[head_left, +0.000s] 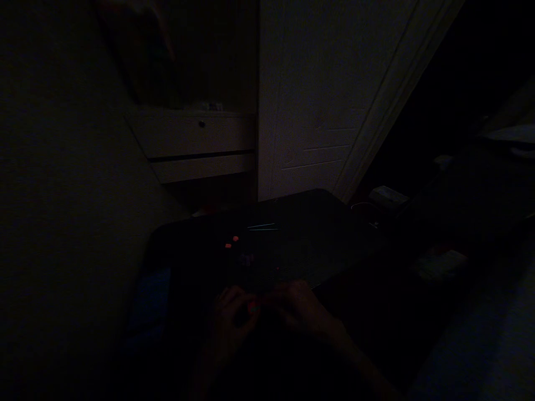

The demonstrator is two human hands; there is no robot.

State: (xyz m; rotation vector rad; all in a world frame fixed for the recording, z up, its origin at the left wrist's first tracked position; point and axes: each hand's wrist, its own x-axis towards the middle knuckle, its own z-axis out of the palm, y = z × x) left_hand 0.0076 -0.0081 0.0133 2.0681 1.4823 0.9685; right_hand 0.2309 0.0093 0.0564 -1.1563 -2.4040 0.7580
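The picture is very dark. Near the front of a dark table, my left hand pinches a small red-orange piece between thumb and fingers; its exact kind does not show. Just to the right, my right hand has its fingers curled together toward that piece. Whatever its fingertips may hold is lost in shadow. Beyond my hands lie two small orange-red pieces, a dim purplish cluster and a tiny red speck.
Two thin pale sticks lie toward the table's far side. A bluish flat rectangle is at the left edge. Behind the table stand a drawer unit and a pale door panel. Dim items, including a pale box, lie to the right.
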